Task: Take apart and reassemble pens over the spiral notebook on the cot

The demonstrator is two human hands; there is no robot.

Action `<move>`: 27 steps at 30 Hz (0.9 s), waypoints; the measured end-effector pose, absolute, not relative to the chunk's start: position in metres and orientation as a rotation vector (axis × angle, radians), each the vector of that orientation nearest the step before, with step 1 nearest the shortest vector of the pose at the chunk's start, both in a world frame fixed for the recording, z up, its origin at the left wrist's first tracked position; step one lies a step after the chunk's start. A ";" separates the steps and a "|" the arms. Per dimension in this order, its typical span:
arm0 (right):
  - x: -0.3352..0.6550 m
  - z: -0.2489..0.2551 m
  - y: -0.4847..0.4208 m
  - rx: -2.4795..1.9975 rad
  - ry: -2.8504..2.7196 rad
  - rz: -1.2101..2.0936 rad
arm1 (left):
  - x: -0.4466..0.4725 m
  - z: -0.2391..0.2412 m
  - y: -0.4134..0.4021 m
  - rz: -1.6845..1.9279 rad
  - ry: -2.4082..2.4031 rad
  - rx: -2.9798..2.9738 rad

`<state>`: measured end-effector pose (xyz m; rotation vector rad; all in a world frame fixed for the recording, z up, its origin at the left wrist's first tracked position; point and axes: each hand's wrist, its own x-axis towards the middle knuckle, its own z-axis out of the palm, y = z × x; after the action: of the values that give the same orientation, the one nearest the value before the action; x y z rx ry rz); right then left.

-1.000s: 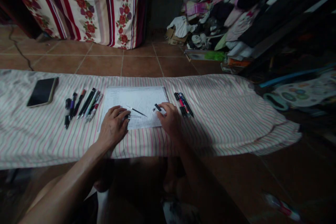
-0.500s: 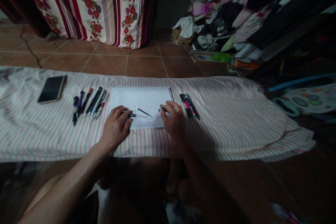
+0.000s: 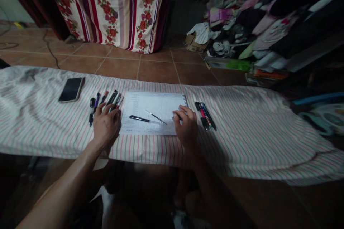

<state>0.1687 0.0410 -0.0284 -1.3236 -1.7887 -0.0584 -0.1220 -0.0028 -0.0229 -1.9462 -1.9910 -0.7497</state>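
Head camera looked down on both hands at a striped cloth (image 3: 255, 132). The left hand (image 3: 106, 126) lay palm down, its fingers (image 3: 110, 111) spread loose across the near ends of a row of pens (image 3: 94, 105). They touched the barrels but pinched none, so far as the dim view showed. The right hand (image 3: 187, 127) had its fingers (image 3: 182, 111) curled shut on a small pen part (image 3: 174, 117), whose pale tip poked out toward the left hand.

Between the two sets of fingertips lay a notebook (image 3: 156, 105). On its page a black pen (image 3: 139, 118) sat just off the left thumb, and a thin refill (image 3: 156, 117) pointed at the right fingertips, the two apart from each other.

The pens under the left fingers lay side by side and touching, so a flat sweep would probably have dragged several at once. Pressing one fingertip on a single barrel and rolling it clear before pinching it looked the cleaner way. The small part seemed best kept pinched over the white page, since on the stripes in that light it would have been hard to find.

Past the right hand's outer edge a few more pens (image 3: 205, 114) lay bunched. Beyond the left fingertips a phone (image 3: 71, 89) lay face up on the cloth, and tiled floor (image 3: 158, 71) showed farther off.
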 end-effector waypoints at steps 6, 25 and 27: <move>0.171 -0.030 0.042 -1.294 -1.787 -0.057 | -0.144 -0.027 -0.006 -0.733 -1.987 -1.903; 0.167 -0.023 0.041 -1.295 -1.739 -0.006 | -0.127 -0.016 -0.007 -0.613 -2.369 -1.651; 0.168 -0.023 0.041 -1.295 -1.741 -0.007 | -0.129 -0.016 -0.003 -0.573 -2.404 -1.641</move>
<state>0.1682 0.0406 -0.0230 -1.2946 -1.7414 -0.0070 -0.1294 -0.0034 -0.0158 -1.6410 -2.4036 -0.5732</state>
